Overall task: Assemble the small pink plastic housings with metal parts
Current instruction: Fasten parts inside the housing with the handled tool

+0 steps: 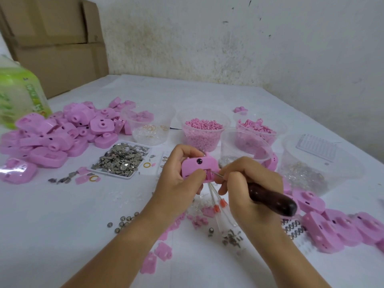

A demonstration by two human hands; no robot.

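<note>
Pink plastic, smooth and moulded, makes up the housing [197, 166] held up at the centre of the frame, above the bench [72, 215]. The left hand [178, 177] clamps it, fingers curled over the top edge and thumb pressed on the front face beside a small slotted opening. The right hand [245, 183] is wrapped round a tool [272, 197] with a dark wooden handle. Its thin metal tip meets that slot at the housing's lower edge. The two hands sit close together, almost touching at the housing.

The housing looks light, hollow and stiff, so it should bear a firm pinch without flexing. Its glossy face is probably a little slippery under a pushing tip. The outer edges seem the best place to hold it, with the thumb bracing near the slot but clear of the tip's path. If the tip slips, it could scratch the plastic or jab the thumb.

The metal parts [122, 159] heaped in the tray [126, 177] left of centre look tiny, thin and easy to bend or drop, and likely need fingertips. Whether one already sits in the slot cannot be told.

A pile of housings [58, 134] lies at upper left, and more housings [332, 227] lie at lower right.
</note>
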